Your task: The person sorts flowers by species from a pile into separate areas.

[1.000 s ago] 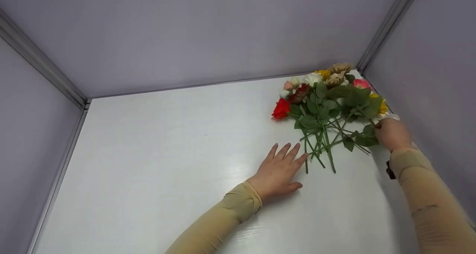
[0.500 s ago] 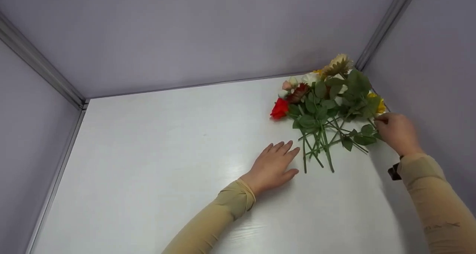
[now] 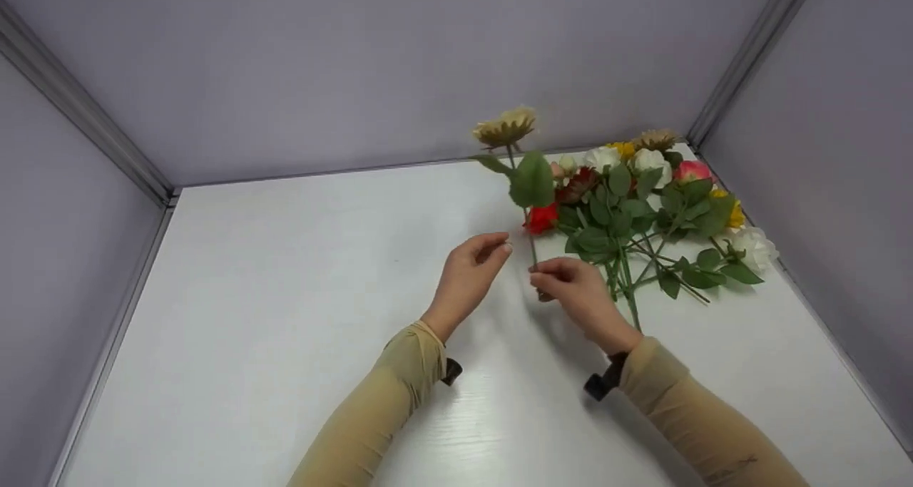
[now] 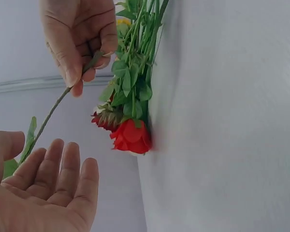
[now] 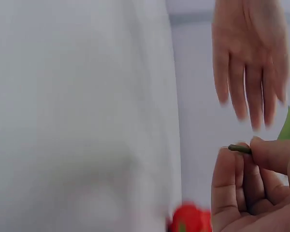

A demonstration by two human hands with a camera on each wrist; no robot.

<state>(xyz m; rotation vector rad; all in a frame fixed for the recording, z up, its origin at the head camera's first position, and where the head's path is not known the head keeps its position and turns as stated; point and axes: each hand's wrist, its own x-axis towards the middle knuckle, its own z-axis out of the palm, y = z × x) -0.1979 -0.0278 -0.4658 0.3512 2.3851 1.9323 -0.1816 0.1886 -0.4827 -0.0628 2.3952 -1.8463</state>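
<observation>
pinching the lower end of a cream-petalled flower with a thin green stem in the right grip, nearly upright above the flat white worktop, near a multicoloured heap of leafy flowers. holding nothing in the left grip, just beside the stem, fingers loosely extended.

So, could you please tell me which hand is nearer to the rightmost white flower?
The right hand is nearer, pinching a stem left of that white flower; the left hand is farther left, on the stem's other side.
</observation>
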